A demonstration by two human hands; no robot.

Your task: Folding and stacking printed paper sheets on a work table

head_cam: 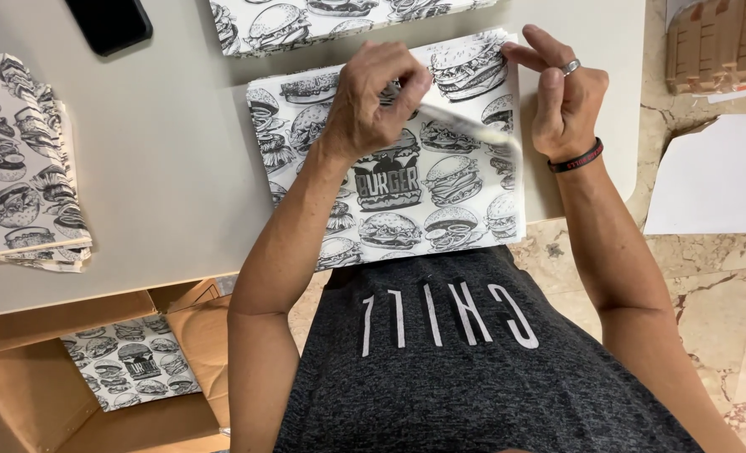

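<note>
Left hand (373,101) pinches the printed sheet's (389,176) blurred edge; right hand (561,92) pinches its far corner, steadying it on the worktop (163,168).

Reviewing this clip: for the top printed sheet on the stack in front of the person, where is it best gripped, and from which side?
Probably at its far right corner, coming from the right. The top sheet is already lifted and curling there, between the left hand and right hand, so fingertips can pinch the loose edge. Elsewhere it lies flat on the stack, with no edge raised.
</note>
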